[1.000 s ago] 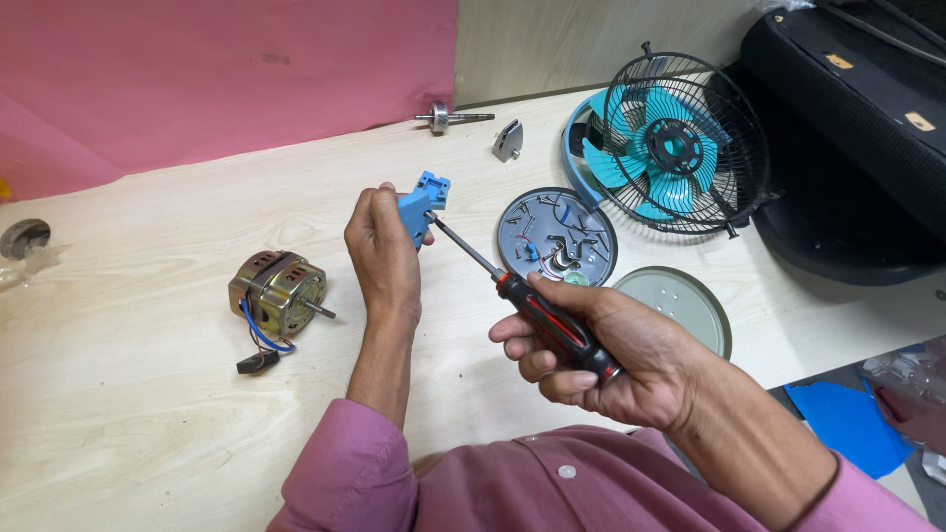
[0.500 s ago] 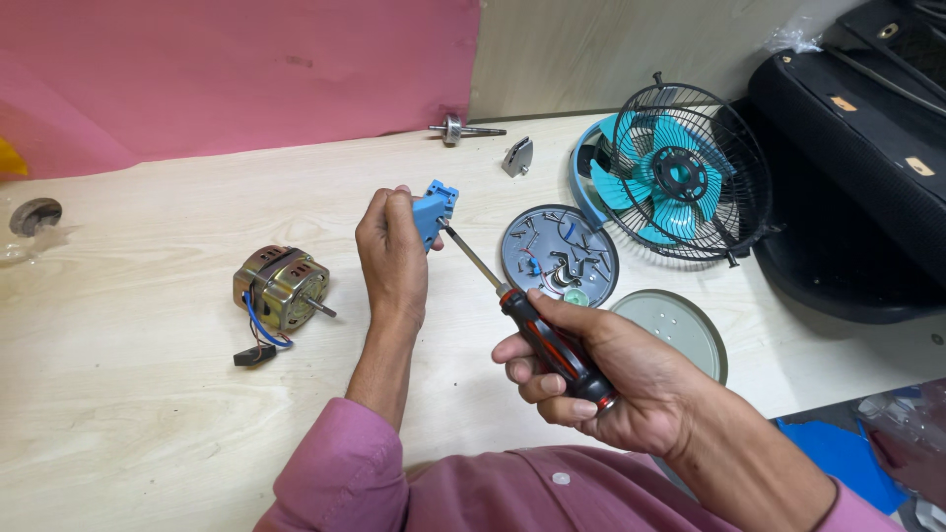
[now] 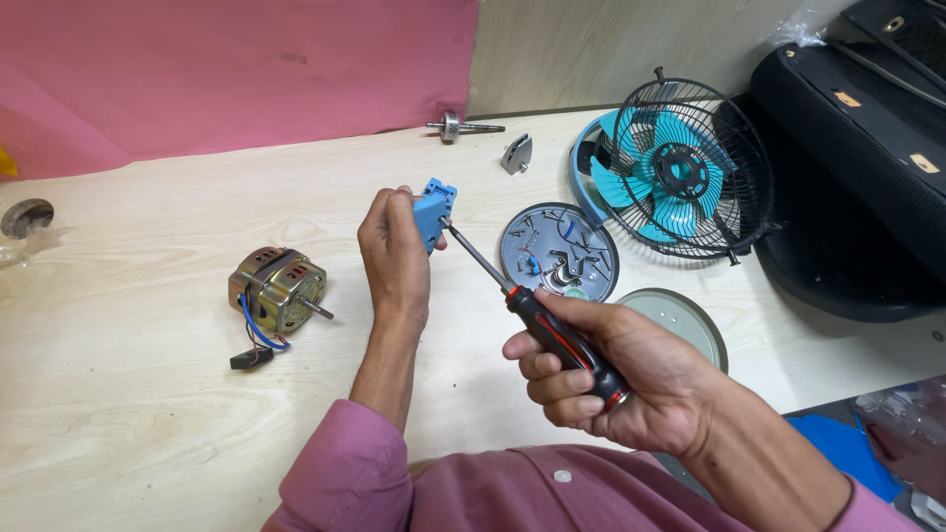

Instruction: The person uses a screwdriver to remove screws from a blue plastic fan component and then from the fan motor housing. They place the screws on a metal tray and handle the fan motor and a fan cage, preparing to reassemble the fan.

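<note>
Hands barely moved | left hand (image 3: 394,251) grips blue part (image 3: 434,210) | right hand (image 3: 611,379) fisted on screwdriver (image 3: 537,315), tip seemingly seated | table (image 3: 128,414) open leftward

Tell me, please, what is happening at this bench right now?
A person is working on a small fan in pieces. The left hand holds up a small blue plastic part, and the right hand grips a red-and-black screwdriver with its tip set against that part. On the wooden table lie an electric motor with trailing wires, a round grey base plate, a pale round cover and the caged blue fan head.
</note>
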